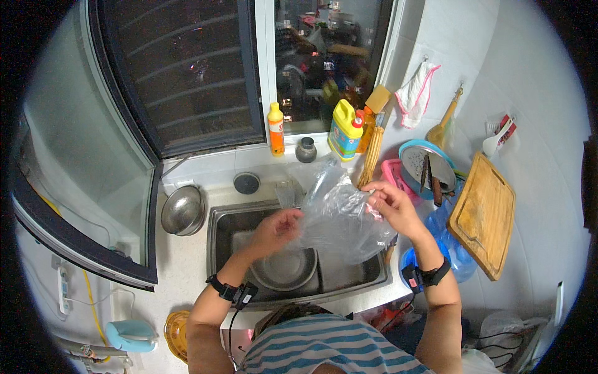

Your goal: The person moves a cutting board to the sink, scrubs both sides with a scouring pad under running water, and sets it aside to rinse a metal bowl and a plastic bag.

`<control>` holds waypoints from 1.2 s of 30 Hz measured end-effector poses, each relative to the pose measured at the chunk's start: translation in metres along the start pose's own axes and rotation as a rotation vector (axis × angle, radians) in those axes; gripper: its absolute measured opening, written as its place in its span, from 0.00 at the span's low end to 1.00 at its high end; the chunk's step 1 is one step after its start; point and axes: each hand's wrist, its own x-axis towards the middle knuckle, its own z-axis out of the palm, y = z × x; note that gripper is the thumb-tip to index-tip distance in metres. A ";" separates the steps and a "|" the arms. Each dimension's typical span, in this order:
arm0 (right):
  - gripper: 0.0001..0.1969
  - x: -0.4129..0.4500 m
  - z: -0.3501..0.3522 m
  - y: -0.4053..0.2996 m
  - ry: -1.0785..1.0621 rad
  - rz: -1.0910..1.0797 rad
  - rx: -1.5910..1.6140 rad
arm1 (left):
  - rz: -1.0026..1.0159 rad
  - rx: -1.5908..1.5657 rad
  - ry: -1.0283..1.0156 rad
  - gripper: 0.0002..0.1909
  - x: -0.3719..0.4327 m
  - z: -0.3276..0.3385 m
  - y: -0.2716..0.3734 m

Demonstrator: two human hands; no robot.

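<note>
My right hand [390, 205] pinches a clear plastic bag [336, 215] between thumb and fingers, above the right part of the metal sink [299, 299]. The bag hangs spread out and hides part of the sink. My left hand [278, 231] is at the bag's left edge, somewhat blurred, with its fingers partly curled; whether it grips the plastic cannot be told. Below my left hand a round metal pan [286, 271] lies in the sink. Both wrists wear black straps with small devices.
Metal bowls [183, 210] stand left of the sink. Behind it are an orange bottle [276, 131], a yellow jug [345, 131] and a dark jar [306, 150]. A wooden cutting board [483, 215], a colander [427, 168] and a knife [436, 189] are at the right.
</note>
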 end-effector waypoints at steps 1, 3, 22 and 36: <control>0.08 0.006 -0.004 0.000 0.001 -0.003 -0.003 | 0.004 0.000 0.000 0.13 0.005 -0.005 0.008; 0.07 0.019 -0.010 -0.001 0.042 -0.107 0.025 | 0.165 -0.116 0.071 0.16 0.015 -0.017 0.021; 0.14 0.089 -0.016 0.093 0.585 -0.285 -0.713 | 0.491 0.670 0.410 0.16 0.095 -0.029 -0.017; 0.08 0.014 0.135 0.081 -0.168 -0.515 -0.435 | 0.148 0.439 0.652 0.12 -0.010 0.002 -0.067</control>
